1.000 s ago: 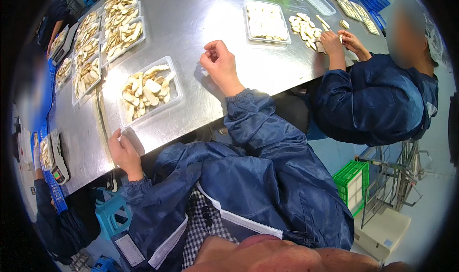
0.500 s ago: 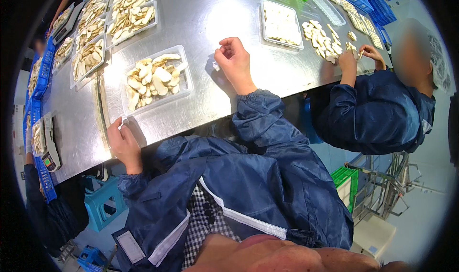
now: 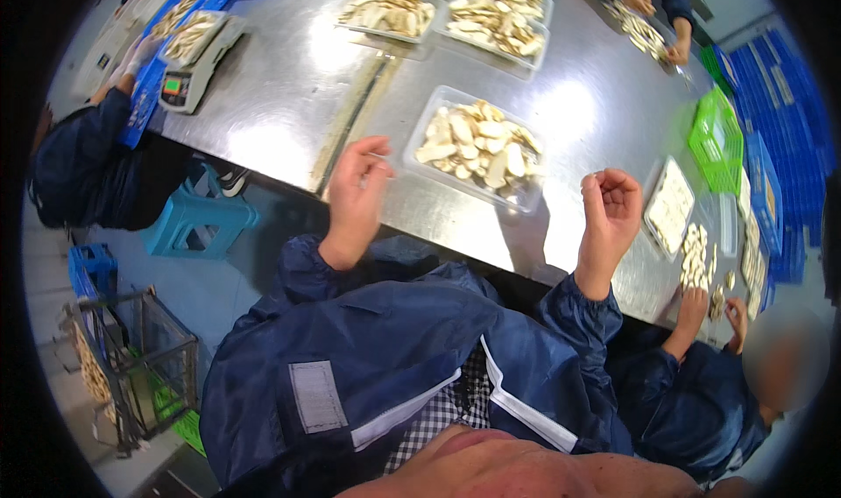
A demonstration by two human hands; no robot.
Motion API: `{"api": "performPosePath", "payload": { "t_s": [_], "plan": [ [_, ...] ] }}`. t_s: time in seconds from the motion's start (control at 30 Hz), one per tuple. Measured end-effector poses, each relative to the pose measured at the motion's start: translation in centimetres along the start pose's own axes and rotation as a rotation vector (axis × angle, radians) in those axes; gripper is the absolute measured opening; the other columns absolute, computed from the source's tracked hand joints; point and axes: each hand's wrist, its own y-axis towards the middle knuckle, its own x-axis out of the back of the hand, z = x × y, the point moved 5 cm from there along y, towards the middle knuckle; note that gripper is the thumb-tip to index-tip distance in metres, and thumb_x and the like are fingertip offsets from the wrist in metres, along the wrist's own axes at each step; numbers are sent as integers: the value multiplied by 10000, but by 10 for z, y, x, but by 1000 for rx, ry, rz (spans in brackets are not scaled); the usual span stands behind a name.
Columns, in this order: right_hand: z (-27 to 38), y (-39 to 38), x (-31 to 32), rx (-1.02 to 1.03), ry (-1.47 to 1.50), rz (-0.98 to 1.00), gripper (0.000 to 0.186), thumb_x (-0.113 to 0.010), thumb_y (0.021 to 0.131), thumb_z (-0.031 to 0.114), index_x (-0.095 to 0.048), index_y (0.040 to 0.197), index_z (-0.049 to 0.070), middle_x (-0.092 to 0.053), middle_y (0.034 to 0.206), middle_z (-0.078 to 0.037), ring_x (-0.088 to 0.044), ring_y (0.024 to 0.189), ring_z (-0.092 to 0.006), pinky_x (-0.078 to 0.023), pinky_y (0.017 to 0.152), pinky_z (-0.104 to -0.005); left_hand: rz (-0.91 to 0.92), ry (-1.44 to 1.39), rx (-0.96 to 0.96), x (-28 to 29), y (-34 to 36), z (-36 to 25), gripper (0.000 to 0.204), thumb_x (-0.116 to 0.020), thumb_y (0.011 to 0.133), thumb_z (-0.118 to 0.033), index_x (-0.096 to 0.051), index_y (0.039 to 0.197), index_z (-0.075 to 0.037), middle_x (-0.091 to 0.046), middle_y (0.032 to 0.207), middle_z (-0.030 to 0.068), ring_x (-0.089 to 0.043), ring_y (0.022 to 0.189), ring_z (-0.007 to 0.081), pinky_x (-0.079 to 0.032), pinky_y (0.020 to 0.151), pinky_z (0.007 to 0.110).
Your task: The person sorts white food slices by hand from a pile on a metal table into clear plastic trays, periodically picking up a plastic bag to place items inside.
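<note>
On the metal table before me, a clear plastic tray (image 3: 427,167) holds pale mushroom slices (image 3: 477,143). My left hand (image 3: 355,202) hovers by the tray's left side, its fingers loosely bent and the thumb apart from them. To the right of the tray and nearer me is my right hand (image 3: 611,222). Its fingers curl toward the palm, the thumb stands a little apart, and nothing shows in the grasp. Neither hand touches the tray.
Filled trays (image 3: 390,12) stand at the far side. A digital scale (image 3: 197,64) bears another tray at left. A co-worker (image 3: 692,393) handles slices at right, near a full white tray (image 3: 670,207) and green basket (image 3: 717,139). A teal stool (image 3: 197,222) stands below the table.
The view has swung left, so the tray appears farther right. My right hand has come back toward me relative to the tray. My left hand has risen from the table's near edge.
</note>
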Motion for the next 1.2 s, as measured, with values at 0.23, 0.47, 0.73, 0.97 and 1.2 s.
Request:
{"api": "performPosePath", "payload": {
  "t_s": [0.23, 0.47, 0.73, 0.97, 1.2],
  "plan": [
    [30, -57, -98, 190, -160, 496, 226, -747, 807, -27, -649, 1005, 21, -638, 826, -50, -606, 746, -133, -482, 700, -262, 459, -383, 279, -52, -24, -41, 321, -489, 1041, -118, -517, 1339, -2, -617, 1197, 102, -621, 1047, 167, -491, 943, 303],
    [31, -72, -119, 490, -370, 596, 282, -754, 717, -22, -653, 974, 36, -614, 794, -87, -593, 696, -252, -481, 661, -358, 517, -716, 506, -57, -44, -21, 277, -430, 1067, -120, -553, 1271, 21, -615, 1143, 78, -596, 1076, 163, -478, 972, 306],
    [34, -100, -136, 569, -463, 692, 327, -724, 724, -63, -642, 1029, 20, -602, 823, -104, -610, 724, -253, -495, 660, -356, 434, -653, 517, -32, -65, -10, 254, -472, 1049, -80, -560, 1257, 37, -640, 1170, 96, -624, 1061, 153, -502, 947, 288],
    [37, -109, -104, 441, -377, 596, 317, -760, 795, 5, -630, 1084, 10, -608, 853, -114, -615, 744, -233, -506, 684, -328, 373, -693, 598, -29, -76, -12, 253, -498, 1006, -54, -570, 1232, 36, -627, 1121, 107, -628, 1021, 176, -514, 914, 309],
    [8, -83, -15, 262, -436, 278, 209, -679, 876, -12, -633, 1079, -31, -620, 866, -95, -600, 747, -160, -502, 690, -287, 345, -656, 650, -33, -73, -17, 238, -508, 1006, -90, -574, 1200, 31, -589, 1002, 78, -593, 881, 149, -500, 792, 291]
  ]
}}
